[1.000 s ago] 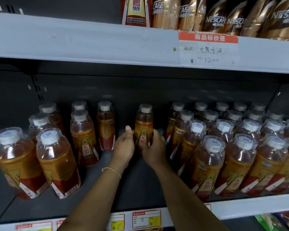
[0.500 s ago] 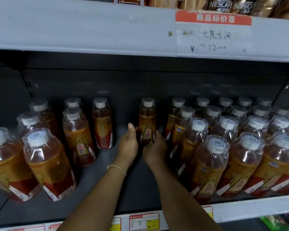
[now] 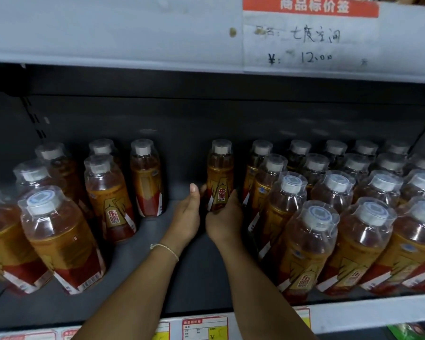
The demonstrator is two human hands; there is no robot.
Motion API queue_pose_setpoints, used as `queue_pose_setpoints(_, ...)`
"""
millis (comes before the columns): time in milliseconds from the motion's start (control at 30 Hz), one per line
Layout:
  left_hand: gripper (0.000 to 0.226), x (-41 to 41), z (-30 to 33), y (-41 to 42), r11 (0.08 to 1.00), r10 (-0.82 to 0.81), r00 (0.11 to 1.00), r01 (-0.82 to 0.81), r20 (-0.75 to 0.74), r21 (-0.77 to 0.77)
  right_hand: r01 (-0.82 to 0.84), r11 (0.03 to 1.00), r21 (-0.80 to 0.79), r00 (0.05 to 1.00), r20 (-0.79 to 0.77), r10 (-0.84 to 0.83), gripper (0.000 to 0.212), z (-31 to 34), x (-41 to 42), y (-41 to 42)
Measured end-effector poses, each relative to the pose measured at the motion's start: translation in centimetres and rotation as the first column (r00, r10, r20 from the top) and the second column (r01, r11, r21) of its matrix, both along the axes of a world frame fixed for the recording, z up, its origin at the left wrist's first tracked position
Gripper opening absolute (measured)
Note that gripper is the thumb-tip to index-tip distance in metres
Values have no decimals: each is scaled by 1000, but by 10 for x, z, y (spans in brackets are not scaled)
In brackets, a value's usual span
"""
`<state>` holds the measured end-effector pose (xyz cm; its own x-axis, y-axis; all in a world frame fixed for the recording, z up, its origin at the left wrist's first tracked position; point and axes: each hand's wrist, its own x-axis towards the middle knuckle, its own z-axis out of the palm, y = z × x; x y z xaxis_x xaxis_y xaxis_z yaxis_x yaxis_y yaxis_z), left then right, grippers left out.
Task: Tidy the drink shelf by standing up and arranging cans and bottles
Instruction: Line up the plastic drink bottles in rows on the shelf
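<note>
While both hands reached in, right hand (image 3: 225, 223) gripped upright bottle (image 3: 220, 174) w/ curled fingers. Left hand (image 3: 187, 217) lay open at its 9 o'clock, touching.

Free room: dark bare strip of shelf floor (image 3: 196, 285) running centre bottom to centre back, w/ both forearms in it. Strip narrows at the back, where a lone upright bottle (image 3: 220, 175) stands, left hand (image 3: 185, 217) and right hand (image 3: 225, 220) at its base. Right of frame: packed bottle block (image 3: 341, 212), no way through. Left: looser bottle cluster (image 3: 103, 192), small gaps btwn. Shelf above (image 3: 113, 33) caps headroom over the caps.
</note>
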<state>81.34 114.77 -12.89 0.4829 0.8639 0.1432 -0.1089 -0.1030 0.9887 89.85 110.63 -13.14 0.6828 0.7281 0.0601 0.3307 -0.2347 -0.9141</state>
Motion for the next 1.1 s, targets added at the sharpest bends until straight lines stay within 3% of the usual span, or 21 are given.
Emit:
queue_pose_setpoints(267, 48, -2, 2, -4, 998, -17, 999, 19, -37, 60, -29, 1000, 5, 999, -20, 30, 79, -1, 0, -5)
queue_pose_setpoints(400, 65, -3, 5, -8, 998, 20, 998, -16, -61, 56, -52, 999, 15, 998, -25, 52, 83, 0, 2, -8)
queue_pose_setpoints(500, 64, -10, 11, -13, 994, 28, 987, -11, -158, 109, -24, 999, 36, 999, 45, 23, 81, 4, 0, -12)
queue_pose_setpoints(567, 52, -17, 19, -17, 980, 143, 966, -108, -215, 169, 10, 991, 135, 989, 143, -29, 81, 9, -8, -19)
queue_pose_setpoints(667, 24, -37, 28, -20, 875, 441, 881, -378, -174, 304, -9, 926, 377, 930, 343, -130, 64, 17, -24, -26)
queue_pose_setpoints(800, 17, -76, 28, -33, 666, 650, 759, -548, -33, 506, -155, 860, 487, 897, 433, -84, 40, 26, -43, -18)
queue_pose_setpoints(900, 21, -102, 20, -41, 536, 700, 710, -596, 79, 598, -267, 874, 406, 921, 373, 108, 37, 25, -63, -4)
queue_pose_setpoints(1100, 35, -116, -1, -47, 616, 608, 793, -491, 24, 616, -350, 932, 98, 934, 115, 339, 74, 25, -74, 43)
